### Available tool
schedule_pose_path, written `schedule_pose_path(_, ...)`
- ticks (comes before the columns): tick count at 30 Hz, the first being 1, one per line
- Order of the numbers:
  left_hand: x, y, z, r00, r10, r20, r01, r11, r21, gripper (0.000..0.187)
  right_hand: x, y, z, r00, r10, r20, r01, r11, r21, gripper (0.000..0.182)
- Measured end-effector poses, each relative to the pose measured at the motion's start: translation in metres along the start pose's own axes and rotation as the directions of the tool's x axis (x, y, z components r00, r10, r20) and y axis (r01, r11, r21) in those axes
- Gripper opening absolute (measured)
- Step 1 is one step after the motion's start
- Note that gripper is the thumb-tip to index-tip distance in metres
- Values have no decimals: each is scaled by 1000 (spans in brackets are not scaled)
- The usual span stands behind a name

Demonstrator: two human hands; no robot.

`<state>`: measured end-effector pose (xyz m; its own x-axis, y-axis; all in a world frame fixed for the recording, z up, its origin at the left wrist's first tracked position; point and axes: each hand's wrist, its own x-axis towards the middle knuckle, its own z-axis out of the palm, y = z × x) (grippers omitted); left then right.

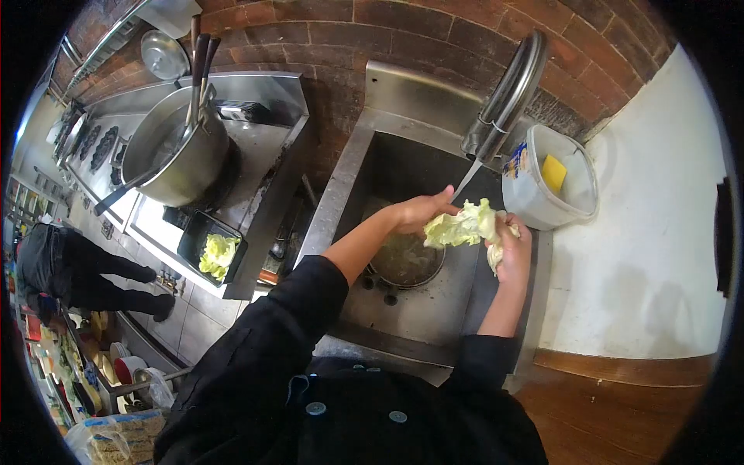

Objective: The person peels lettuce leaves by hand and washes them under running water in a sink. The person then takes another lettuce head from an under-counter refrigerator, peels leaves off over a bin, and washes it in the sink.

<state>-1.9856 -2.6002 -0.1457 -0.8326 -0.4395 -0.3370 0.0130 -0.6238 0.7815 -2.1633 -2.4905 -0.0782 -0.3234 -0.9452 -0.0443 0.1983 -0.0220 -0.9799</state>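
Observation:
A pale green lettuce leaf stretches between my two hands above the sink. My right hand is closed around its right end, with part of the leaf hanging below the fingers. At the leaf's upper left edge, my left hand grips it, the fingers partly hidden behind the leaf. Water runs from the metal faucet in a thin stream beside my left fingertips. Beneath the hands, a round pot with cloudy water stands in the sink.
Right of the faucet stands a white plastic tub with a yellow sponge. On the stove to the left are a large pot with long-handled utensils and a black tray holding lettuce. Another person stands at far left.

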Motion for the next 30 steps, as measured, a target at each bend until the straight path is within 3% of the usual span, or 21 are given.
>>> schedule_pose_path(2,-5,5,0,998,-35,50,33,999,36,75,1,3,4,1000,-19,1,19,995,-101,14)
schedule_pose_path(4,-20,17,16,998,45,41,-50,989,141,74,9,18,6,990,-144,-8,126,892,-434,20)
schedule_pose_path(5,-30,23,23,997,73,20,-75,988,136,60,13,23,8,962,-269,39,242,782,-575,19)
schedule_pose_path(6,-30,23,23,997,72,21,-74,988,137,60,13,25,13,962,-269,37,241,782,-575,19)
schedule_pose_path(8,-29,22,22,987,143,-75,-108,931,349,46,15,29,21,950,-305,67,279,729,-625,21)
schedule_pose_path(10,-32,22,17,979,157,-128,-109,941,319,37,21,33,22,962,-265,66,251,762,-597,21)
schedule_pose_path(12,-34,14,6,905,286,-314,-170,921,350,32,23,32,22,993,-19,-114,14,999,-47,24)
schedule_pose_path(13,-42,16,5,859,325,-395,-59,829,556,26,28,40,18,988,28,-154,-6,990,142,22)
schedule_pose_path(14,-49,11,2,860,322,-395,-56,830,555,26,34,53,11,987,31,-155,-8,990,143,22)
schedule_pose_path(15,-55,0,-2,784,538,-309,-23,523,852,25,41,73,2,967,152,-206,-98,963,249,23)
schedule_pose_path(16,-67,-9,-1,713,688,-136,65,128,990,26,43,87,-2,929,278,-242,-181,916,358,23)
schedule_pose_path(17,-79,-19,0,810,564,-163,136,89,987,29,43,102,-6,908,378,-179,-297,885,359,24)
schedule_pose_path(18,-88,-28,-7,810,560,-177,146,99,984,29,42,116,-7,905,389,-172,-311,881,356,24)
schedule_pose_path(20,-103,-44,-27,706,636,-310,183,258,948,28,44,151,-12,829,556,-57,-480,760,438,30)
schedule_pose_path(22,-127,-46,-42,507,807,-303,55,320,946,30,50,210,-24,806,586,-79,-523,769,367,34)
schedule_pose_path(23,-143,-41,-41,470,816,-337,91,335,938,31,50,237,-24,862,487,-142,-488,872,34,33)
schedule_pose_path(24,-162,-35,-36,431,822,-372,127,352,927,31,48,261,-25,914,374,-160,-406,861,-307,34)
schedule_pose_path(25,-176,-34,-34,398,807,-436,151,411,899,31,48,284,-27,909,384,-160,-416,855,-309,34)
schedule_pose_path(26,-190,-34,-33,360,789,-497,176,466,867,31,50,305,-27,932,356,-64,-286,618,-733,40)
schedule_pose_path(27,-203,-36,-33,342,783,-520,193,483,854,32,50,325,-28,926,374,44,-51,240,-969,48)
schedule_pose_path(30,-242,-46,-42,267,756,-598,271,536,799,36,54,379,-33,819,570,67,1,116,-993,61)
